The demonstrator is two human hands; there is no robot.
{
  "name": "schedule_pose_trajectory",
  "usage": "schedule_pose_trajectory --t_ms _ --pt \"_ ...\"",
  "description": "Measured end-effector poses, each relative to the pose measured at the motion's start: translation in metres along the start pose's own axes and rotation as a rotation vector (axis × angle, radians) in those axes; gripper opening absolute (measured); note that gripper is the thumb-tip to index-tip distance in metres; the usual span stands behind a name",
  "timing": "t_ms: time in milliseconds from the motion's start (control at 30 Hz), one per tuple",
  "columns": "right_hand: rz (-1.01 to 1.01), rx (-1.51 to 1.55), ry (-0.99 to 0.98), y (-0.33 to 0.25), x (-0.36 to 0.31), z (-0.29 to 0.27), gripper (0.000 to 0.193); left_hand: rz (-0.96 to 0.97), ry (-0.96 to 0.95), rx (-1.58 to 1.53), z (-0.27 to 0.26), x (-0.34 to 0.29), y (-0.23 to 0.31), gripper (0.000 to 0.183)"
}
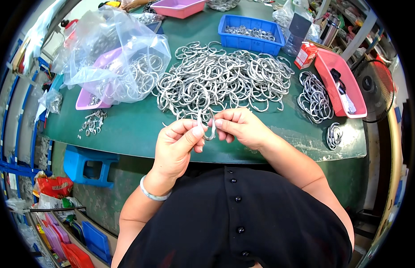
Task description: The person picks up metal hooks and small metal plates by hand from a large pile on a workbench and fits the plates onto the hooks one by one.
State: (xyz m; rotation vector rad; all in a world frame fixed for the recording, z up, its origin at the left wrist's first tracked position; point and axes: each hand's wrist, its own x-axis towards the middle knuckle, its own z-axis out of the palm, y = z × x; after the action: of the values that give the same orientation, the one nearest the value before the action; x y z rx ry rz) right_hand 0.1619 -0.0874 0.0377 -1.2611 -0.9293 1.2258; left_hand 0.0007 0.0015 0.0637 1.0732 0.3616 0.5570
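Head view, centre: left hand [175,145] and right hand [245,128] fingers pinched a silver bangle [213,127] between them, long axis up-frame.

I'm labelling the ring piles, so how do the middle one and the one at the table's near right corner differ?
The middle pile is far larger than the corner pile. The middle pile sprawls in a loose tangle, while the corner pile is compact. Both are silvery and lie on the green table.

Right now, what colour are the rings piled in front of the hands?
The pile of rings is silver-grey, seen in the head view, the only one.
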Motion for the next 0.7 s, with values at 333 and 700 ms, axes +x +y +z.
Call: schedule_pose_trajectory --t_ms 333,700 --pt "-0.122 -0.758 0.145 0.014 0.002 -0.03 0.022 0.581 0.097 0.72 -0.031 -0.013 0.057 0.008" --pt "-0.364 -1.137 0.0 0.024 0.018 -0.006 0.02 0.998 0.487 1.655 -0.089 0.071 0.204 0.02"
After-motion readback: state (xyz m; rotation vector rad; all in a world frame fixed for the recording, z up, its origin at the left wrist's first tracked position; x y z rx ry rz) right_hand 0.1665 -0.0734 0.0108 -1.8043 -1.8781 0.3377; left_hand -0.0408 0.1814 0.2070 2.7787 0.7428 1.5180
